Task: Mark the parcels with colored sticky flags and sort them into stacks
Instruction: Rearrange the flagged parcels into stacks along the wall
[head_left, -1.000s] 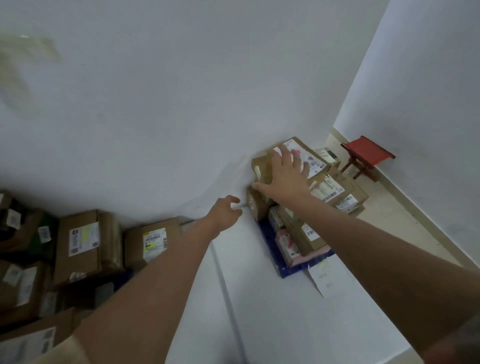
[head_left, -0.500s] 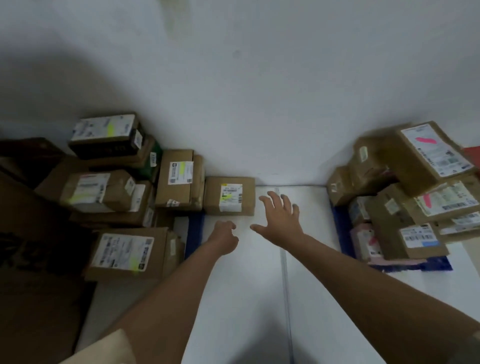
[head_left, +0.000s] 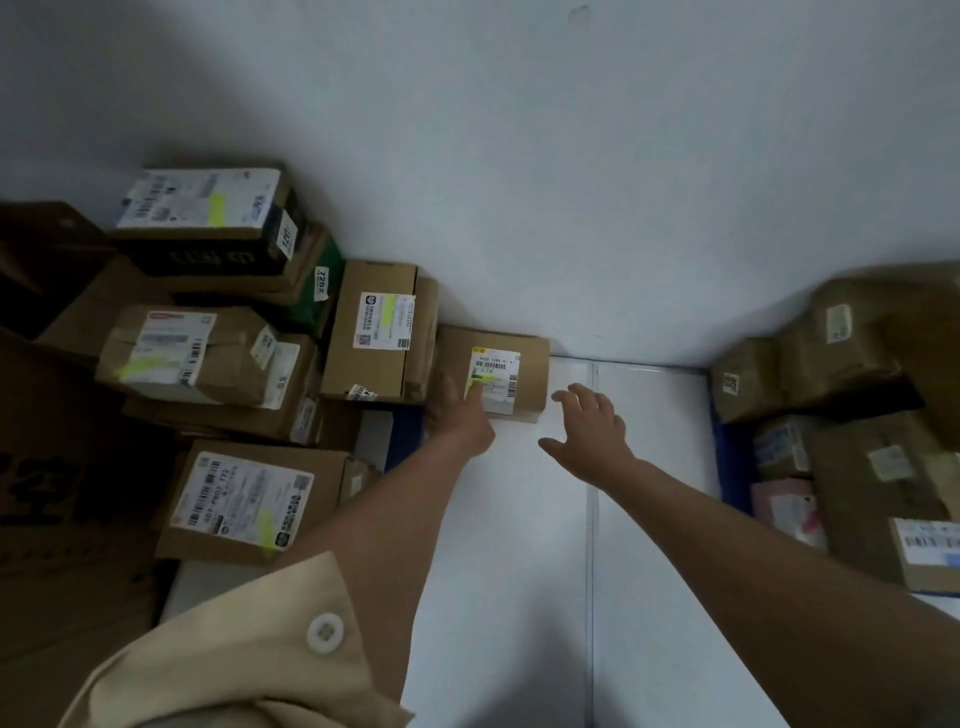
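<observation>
A small brown parcel (head_left: 530, 364) with a white label and a yellow flag sits against the wall at the far end of the white floor strip. My left hand (head_left: 460, 415) rests on its front left corner, fingers touching the label. My right hand (head_left: 589, 431) hovers open just right of that parcel, fingers spread, holding nothing. On the left stands a stack of brown parcels (head_left: 208, 332) with yellow flags on their labels. The right-hand stack (head_left: 852, 415) carries pink flags and is blurred.
A blue pallet edge (head_left: 730, 457) shows under the right stack and another (head_left: 405, 441) beside the left one. A tall parcel (head_left: 374, 332) stands just left of the small one. The white wall (head_left: 519, 182) closes the far side. White floor (head_left: 519, 571) runs between the stacks.
The view swung left from the pink-flagged stack. My right hand left that stack and came over toward the small yellow-flagged parcel. My left hand reached forward onto it.
</observation>
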